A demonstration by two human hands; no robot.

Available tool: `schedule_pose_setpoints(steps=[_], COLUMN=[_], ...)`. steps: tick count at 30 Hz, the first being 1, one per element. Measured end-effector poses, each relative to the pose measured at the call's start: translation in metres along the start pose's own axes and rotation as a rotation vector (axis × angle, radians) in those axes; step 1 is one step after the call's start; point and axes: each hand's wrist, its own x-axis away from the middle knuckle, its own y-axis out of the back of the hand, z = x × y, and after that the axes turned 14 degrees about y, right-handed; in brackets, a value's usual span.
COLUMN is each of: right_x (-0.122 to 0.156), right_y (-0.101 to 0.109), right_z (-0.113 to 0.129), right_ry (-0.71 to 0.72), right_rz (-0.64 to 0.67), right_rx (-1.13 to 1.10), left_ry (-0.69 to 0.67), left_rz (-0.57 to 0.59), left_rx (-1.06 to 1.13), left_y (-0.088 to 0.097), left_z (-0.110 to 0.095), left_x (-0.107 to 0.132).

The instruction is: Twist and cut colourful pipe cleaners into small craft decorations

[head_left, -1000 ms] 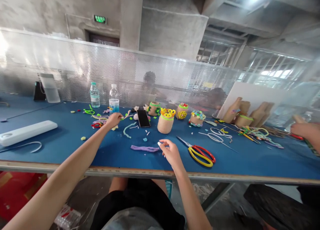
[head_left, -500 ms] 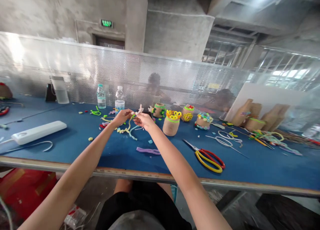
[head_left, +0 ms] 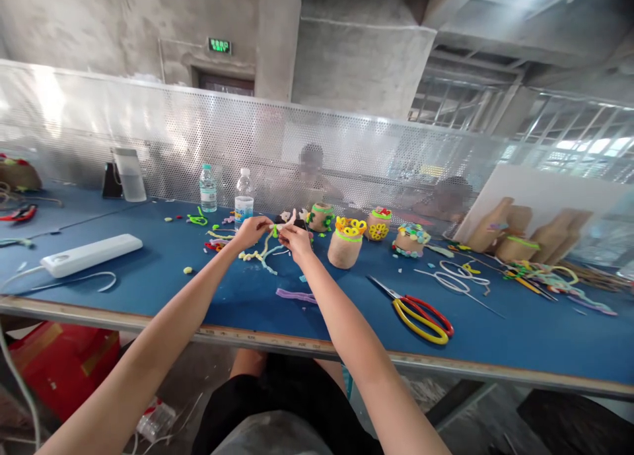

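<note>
Over the middle of the blue table, my left hand (head_left: 255,230) pinches one end of a short, pale pipe cleaner (head_left: 281,227). My right hand (head_left: 296,239) grips the same piece from the other side, fingers pressed together, and a whitish end sticks up above them. The fingers hide part of it. Beneath the hands lie bent yellow and light-blue pipe cleaners (head_left: 267,255). A purple pipe cleaner (head_left: 294,296) rests nearer the front edge, partly behind my right forearm. Just right of my right hand stands a twine-wrapped jar (head_left: 344,249) topped with yellow loops.
Scissors (head_left: 421,317) with red and yellow handles lie right of my forearm. Behind are more decorated jars (head_left: 410,240) and two water bottles (head_left: 209,191). A white power strip (head_left: 92,255) is at left, loose white cord (head_left: 453,280) at right. A perforated metal panel (head_left: 198,138) borders the back.
My hands stay close together on the pale pipe cleaner, with fingers slightly shifted. The whole view has swung a little left, so things appear farther right.
</note>
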Motion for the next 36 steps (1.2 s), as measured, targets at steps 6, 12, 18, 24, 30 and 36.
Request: schedule_pose_setpoints(steps=[6, 12, 18, 24, 30, 36], right_x=[0.002, 0.002, 0.002, 0.001, 0.000, 0.003], right_y=[-0.001, -0.001, -0.003, 0.001, 0.004, 0.001], right_z=[-0.001, 0.000, 0.000, 0.003, 0.006, 0.006], right_ry=[0.015, 0.043, 0.041, -0.011, -0.029, -0.022], right_rz=[0.025, 0.009, -0.020, -0.084, -0.101, -0.084], right_rx=[0.039, 0.083, 0.061, -0.046, -0.107, -0.124], left_ry=[-0.011, -0.007, -0.012, -0.048, -0.042, 0.036], left_rz=[-0.085, -0.178, -0.259, -0.337, -0.212, -0.301], left_rx=[-0.072, -0.115, -0.127, -0.125, -0.116, -0.038], left_y=[-0.001, -0.005, -0.007, -0.006, -0.023, -0.027], left_z=[-0.008, -0.012, -0.015, -0.024, -0.023, -0.025], left_x=[0.004, 0.004, 0.004, 0.015, 0.021, 0.018])
